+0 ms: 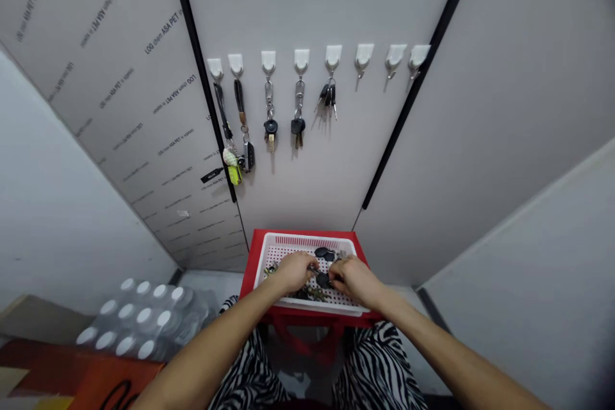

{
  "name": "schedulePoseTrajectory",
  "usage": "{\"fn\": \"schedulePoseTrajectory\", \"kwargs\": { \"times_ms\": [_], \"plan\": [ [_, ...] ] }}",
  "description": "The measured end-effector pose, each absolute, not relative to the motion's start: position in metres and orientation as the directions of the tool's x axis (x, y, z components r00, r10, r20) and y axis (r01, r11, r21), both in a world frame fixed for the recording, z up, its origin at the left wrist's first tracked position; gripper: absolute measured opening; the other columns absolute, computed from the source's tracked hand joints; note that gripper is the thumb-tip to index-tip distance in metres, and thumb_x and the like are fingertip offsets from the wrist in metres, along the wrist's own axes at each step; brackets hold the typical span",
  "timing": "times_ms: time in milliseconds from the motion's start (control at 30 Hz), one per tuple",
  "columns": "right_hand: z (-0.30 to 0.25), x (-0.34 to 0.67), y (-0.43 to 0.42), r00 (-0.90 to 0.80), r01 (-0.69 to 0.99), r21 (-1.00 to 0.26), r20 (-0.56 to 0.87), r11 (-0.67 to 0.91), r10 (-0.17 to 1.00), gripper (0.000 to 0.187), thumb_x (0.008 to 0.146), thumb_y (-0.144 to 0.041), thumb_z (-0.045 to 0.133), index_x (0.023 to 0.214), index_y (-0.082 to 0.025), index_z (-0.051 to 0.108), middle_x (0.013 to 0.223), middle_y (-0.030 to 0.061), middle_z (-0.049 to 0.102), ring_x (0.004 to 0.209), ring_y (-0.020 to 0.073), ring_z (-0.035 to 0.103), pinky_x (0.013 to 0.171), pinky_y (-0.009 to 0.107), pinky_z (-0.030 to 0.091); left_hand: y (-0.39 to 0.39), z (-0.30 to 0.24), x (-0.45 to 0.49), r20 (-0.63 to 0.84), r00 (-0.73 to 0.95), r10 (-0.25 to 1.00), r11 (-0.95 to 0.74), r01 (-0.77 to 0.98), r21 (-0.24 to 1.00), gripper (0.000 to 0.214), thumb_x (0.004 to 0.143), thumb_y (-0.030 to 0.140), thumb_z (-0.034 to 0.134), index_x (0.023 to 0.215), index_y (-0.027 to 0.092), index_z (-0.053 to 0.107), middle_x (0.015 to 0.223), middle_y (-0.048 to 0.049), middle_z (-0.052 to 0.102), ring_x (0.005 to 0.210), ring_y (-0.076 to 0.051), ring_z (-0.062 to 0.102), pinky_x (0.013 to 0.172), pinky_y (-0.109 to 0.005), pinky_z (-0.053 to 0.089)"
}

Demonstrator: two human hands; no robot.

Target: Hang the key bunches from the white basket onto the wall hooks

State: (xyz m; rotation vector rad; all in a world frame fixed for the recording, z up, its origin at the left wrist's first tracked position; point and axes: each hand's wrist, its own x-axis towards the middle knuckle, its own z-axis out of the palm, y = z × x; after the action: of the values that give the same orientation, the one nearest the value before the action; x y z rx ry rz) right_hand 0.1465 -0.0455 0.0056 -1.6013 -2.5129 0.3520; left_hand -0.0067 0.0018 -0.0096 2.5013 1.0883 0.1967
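Both hands are over a white perforated plastic basket (263,256) that holds several keys. My left hand (294,271) is closed in a pinch on a black-headed key (323,280), close to its metal blade. From the other side, my right hand (356,280) has its fingers closed at the same key's dark head. Another black key (325,254) lies behind the hands in the basket. Brass-coloured keys (312,293) lie in front of them, partly covered by the left hand.
The basket sits on a red box (251,269) before my knees. Above it, white hooks (302,61) line the grey wall; some carry key bunches (271,128), including one with a lime-green fob (235,174). Bottles with white caps (144,316) stand at lower left, beside an orange box (110,378).
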Motion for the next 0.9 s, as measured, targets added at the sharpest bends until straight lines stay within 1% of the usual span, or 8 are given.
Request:
{"fn": "schedulePoseTrajectory", "kwargs": {
  "times_ms": [167,267,400,533,600,667,733,900],
  "plan": [
    [0.029,0.149,-0.042,-0.363,0.835,-0.380,0.161,0.397,0.918,0.009,0.064,-0.013,0.039,0.061,-0.016,0.047,0.068,0.0021,0.048,0.064,0.0106,0.043,0.060,0.021,0.032,0.014,0.004,-0.015,0.017,0.658,0.753,-0.536,0.598,0.595,0.026,0.061,0.019,0.044,0.085,0.019,0.052,0.070,-0.0001,0.055,0.062,-0.011,0.047,0.059,-0.020,0.036],
    [0.041,0.151,-0.038,-0.315,0.821,-0.444,0.172,0.359,0.933,0.009,0.065,-0.013,0.037,0.061,-0.017,0.044,0.064,0.0010,0.046,0.060,0.0101,0.042,0.058,0.021,0.033,0.022,0.016,-0.019,0.034,0.640,0.768,-0.475,0.533,0.701,0.029,0.060,0.020,0.045,0.088,0.017,0.051,0.060,0.0020,0.051,0.053,-0.008,0.043,0.051,-0.017,0.035],
    [0.044,0.152,-0.035,-0.266,0.811,-0.488,0.183,0.322,0.946,0.008,0.067,-0.015,0.035,0.061,-0.017,0.040,0.061,-0.0002,0.044,0.057,0.0102,0.041,0.056,0.022,0.033,0.027,0.030,-0.023,0.010,0.638,0.770,-0.380,0.445,0.811,0.023,0.061,0.017,0.042,0.080,0.013,0.054,0.055,0.0024,0.049,0.049,-0.006,0.040,0.048,-0.016,0.034],
    [0.045,0.150,-0.034,-0.204,0.813,-0.491,0.262,0.313,0.943,0.007,0.067,-0.015,0.035,0.061,-0.017,0.038,0.066,0.0016,0.046,0.063,0.0117,0.042,0.061,0.024,0.034,0.023,0.038,-0.024,-0.082,0.639,0.765,-0.305,0.471,0.828,0.020,0.059,0.013,0.042,0.074,0.011,0.055,0.059,0.0000,0.053,0.054,-0.008,0.045,0.052,-0.019,0.037],
    [0.048,0.147,-0.034,-0.181,0.821,-0.480,0.295,0.309,0.938,0.007,0.067,-0.016,0.035,0.062,-0.017,0.039,0.066,0.0023,0.047,0.066,0.0128,0.043,0.062,0.025,0.034,0.018,0.040,-0.020,-0.031,0.602,0.798,-0.309,0.453,0.836,0.024,0.057,0.016,0.047,0.079,0.011,0.053,0.072,-0.0031,0.056,0.066,-0.011,0.048,0.062,-0.022,0.038],
    [0.053,0.142,-0.035,-0.155,0.820,-0.488,0.314,0.299,0.937,0.009,0.068,-0.018,0.035,0.061,-0.018,0.040,0.063,0.0019,0.048,0.063,0.0128,0.043,0.060,0.025,0.034,0.011,0.039,-0.013,0.066,0.543,0.837,-0.312,0.375,0.873,0.037,0.052,0.019,0.054,0.088,0.013,0.050,0.089,-0.0055,0.053,0.081,-0.013,0.046,0.073,-0.024,0.035],
    [0.059,0.139,-0.034,-0.116,0.801,-0.528,0.328,0.284,0.938,0.011,0.068,-0.020,0.034,0.060,-0.018,0.041,0.058,0.0005,0.048,0.056,0.0115,0.043,0.055,0.024,0.035,0.007,0.036,-0.002,0.108,0.535,0.838,-0.279,0.249,0.927,0.043,0.050,0.019,0.057,0.092,0.014,0.048,0.093,-0.0055,0.052,0.084,-0.013,0.045,0.075,-0.025,0.034],
    [0.087,0.150,-0.014,-0.007,0.724,-0.632,0.395,0.277,0.919,0.012,0.067,-0.024,0.035,0.060,-0.017,0.042,0.053,-0.0010,0.048,0.049,0.0097,0.044,0.048,0.021,0.036,0.014,0.051,0.028,0.044,0.549,0.835,-0.019,-0.051,0.999,0.021,0.058,0.018,0.050,0.078,0.009,0.049,0.062,-0.0004,0.053,0.051,-0.006,0.046,0.051,-0.018,0.036]
  ]
}}
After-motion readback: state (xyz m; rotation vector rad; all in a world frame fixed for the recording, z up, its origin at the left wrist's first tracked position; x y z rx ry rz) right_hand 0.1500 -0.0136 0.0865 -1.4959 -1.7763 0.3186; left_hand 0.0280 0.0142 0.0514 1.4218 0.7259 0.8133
